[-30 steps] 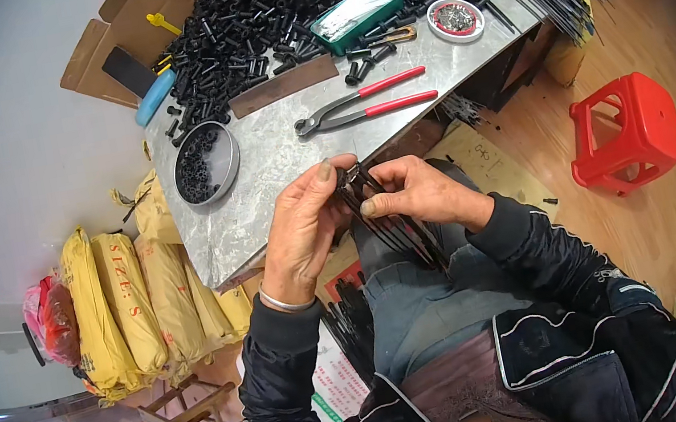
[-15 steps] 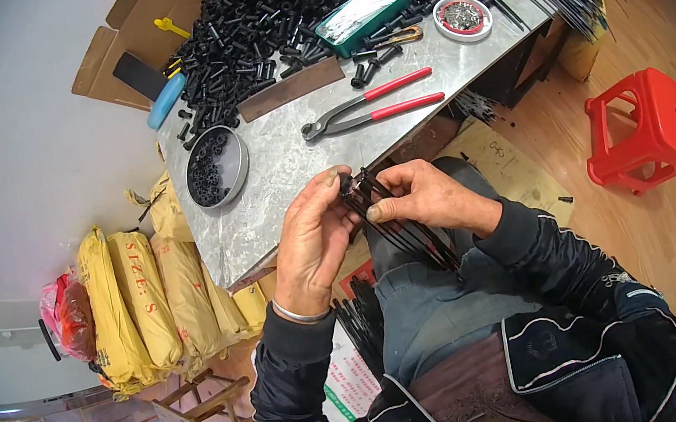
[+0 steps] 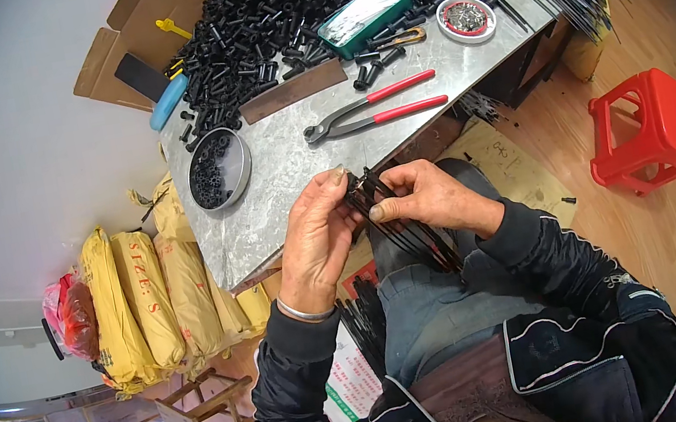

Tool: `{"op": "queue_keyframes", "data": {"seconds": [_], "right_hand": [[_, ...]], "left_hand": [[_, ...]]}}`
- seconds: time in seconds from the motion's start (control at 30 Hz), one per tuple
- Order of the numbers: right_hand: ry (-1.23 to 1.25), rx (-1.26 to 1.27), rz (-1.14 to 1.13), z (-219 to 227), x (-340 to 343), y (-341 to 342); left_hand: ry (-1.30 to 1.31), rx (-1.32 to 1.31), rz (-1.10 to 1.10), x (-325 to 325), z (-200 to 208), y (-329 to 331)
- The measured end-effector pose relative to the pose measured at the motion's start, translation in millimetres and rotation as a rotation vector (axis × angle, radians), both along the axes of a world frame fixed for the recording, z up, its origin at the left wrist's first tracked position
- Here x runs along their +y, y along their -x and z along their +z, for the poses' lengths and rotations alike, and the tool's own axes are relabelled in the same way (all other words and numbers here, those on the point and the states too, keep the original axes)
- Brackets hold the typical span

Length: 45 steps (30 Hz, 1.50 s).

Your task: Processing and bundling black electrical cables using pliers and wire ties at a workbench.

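A bundle of thin black rods [image 3: 418, 242], which look like umbrella ribs, slants over my lap with its gathered end up. My left hand [image 3: 314, 238] is closed at that top end, thumb and fingers around a small dark piece that is mostly hidden. My right hand [image 3: 437, 201] pinches the rods just below, its thumb lying across them. Past my hands, on the metal-topped table [image 3: 276, 168], lie pincers [image 3: 369, 106] with red handles. A round tin [image 3: 238, 170] at the left holds small black rings.
Black tubular parts [image 3: 275, 5] are heaped at the back. Nearer lie a flat metal bar [image 3: 294, 90], a green box [image 3: 366, 21] of white strips and a white dish [image 3: 467, 18] of metal bits. Yellow sacks [image 3: 144, 290] stand left, a red stool [image 3: 649, 129] right.
The whole view has shifted very slightly. Both hands keep the same hold on the black rods, with hardly any finger movement.
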State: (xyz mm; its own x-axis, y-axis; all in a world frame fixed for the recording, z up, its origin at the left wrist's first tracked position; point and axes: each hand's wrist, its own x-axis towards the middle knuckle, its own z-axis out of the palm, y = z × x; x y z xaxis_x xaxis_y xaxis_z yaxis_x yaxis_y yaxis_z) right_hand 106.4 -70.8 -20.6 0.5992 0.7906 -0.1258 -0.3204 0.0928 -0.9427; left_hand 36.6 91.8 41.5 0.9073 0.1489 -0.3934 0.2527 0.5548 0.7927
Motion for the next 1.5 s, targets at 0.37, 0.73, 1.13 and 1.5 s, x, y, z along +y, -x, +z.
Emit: {"op": "queue_keyframes", "data": {"seconds": [0.37,0.73,1.13,1.5], "right_hand": [[0.053,-0.047,0.011,2.2,0.1,2.8],[0.032,-0.011,-0.011,-0.5,0.1,4.6],[0.027,-0.018,-0.007,-3.6,1.7,4.3],[0.106,-0.023,-0.107,0.8,0.3,6.1]], "left_hand": [[-0.218,-0.092,-0.163,2.1,5.7,1.6],[-0.111,-0.062,-0.104,8.1,-6.6,2.8],[-0.112,-0.091,-0.082,10.1,-14.9,2.3],[-0.486,-0.279,0.05,-15.0,-17.6,14.4]]}}
